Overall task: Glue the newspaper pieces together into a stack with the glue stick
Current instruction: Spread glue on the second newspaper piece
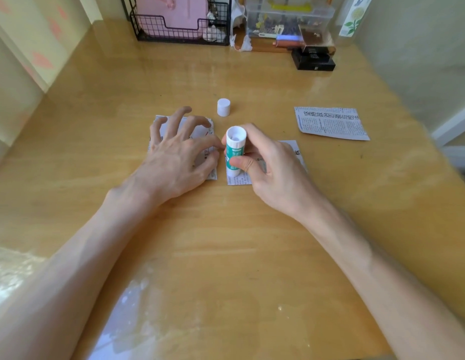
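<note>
Wooden desk (226, 242): left hand (174, 154) spread, fingertips pressed newspaper piece (202, 133). Right hand (267, 165) gripped uncapped glue stick (235, 149) over 2nd piece (291, 149). Cap (223, 107) stood beyond; 3rd piece (332, 123) lay apart.

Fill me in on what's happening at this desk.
A person is gluing newspaper pieces. The right hand grips the uncapped glue stick, open end up, above one newspaper piece. The left hand rests its spread fingers on a second piece beside it. The white cap stands on the desk just behind, and a third piece lies apart on the right.
</note>
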